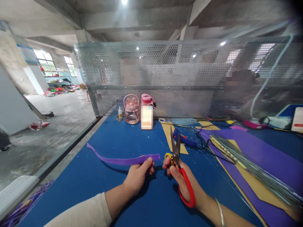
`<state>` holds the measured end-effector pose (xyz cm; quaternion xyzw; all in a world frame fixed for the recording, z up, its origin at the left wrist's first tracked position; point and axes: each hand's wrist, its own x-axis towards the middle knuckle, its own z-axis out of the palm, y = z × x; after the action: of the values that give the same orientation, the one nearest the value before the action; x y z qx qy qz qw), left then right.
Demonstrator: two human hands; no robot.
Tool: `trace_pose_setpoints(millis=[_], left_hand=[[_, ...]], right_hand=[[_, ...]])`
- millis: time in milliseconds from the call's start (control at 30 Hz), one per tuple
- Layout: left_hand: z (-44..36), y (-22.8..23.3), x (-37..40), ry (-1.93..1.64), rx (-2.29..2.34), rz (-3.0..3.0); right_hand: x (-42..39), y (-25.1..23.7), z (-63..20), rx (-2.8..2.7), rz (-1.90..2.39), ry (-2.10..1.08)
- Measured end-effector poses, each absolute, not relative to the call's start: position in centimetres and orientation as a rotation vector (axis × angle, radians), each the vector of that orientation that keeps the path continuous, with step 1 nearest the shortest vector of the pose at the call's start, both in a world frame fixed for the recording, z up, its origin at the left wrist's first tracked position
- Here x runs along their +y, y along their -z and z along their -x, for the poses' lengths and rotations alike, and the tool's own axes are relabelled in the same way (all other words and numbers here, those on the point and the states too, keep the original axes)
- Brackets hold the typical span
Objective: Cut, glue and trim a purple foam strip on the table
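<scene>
Behind, pink bottle (131, 109) beside capped bottle (147, 112), contents unclear.

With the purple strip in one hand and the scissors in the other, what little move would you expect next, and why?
Probably the right hand swings the scissors toward the purple strip. The left hand pinches the strip near its right end, leaving a short free end beside the blades. The blades point upward beside that end, not around it.

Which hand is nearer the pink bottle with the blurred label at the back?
Right, narrowly. The right hand, holding the red scissors, sits almost straight below the pink bottle; the left hand, pinching the purple strip, lies slightly farther down-left.
</scene>
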<state>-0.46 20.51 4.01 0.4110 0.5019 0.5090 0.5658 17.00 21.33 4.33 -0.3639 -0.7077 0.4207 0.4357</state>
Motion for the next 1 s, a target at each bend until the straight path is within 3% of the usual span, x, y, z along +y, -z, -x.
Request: trace_pose_setpoints(millis=[300, 533, 733, 1000], left_hand=[[-1.0, -6.5, 21.6, -1.369, 1.153, -0.960], [-0.7, -7.1, 21.5, -1.338, 1.111, -0.923], [-0.1, -7.9, 22.3, -1.465, 1.089, -0.904], [0.0, -8.8, 21.7, -1.475, 1.091, -0.983]], right_hand=[[21.2, -4.3, -16.3, -1.592, 0.970, -1.300], [21.4, -5.5, -15.9, -1.469, 0.927, -1.277], [21.4, -5.4, -14.3, -1.468, 0.961, -1.508], [20.0, -4.3, -14.8, -1.783, 0.827, -1.298]])
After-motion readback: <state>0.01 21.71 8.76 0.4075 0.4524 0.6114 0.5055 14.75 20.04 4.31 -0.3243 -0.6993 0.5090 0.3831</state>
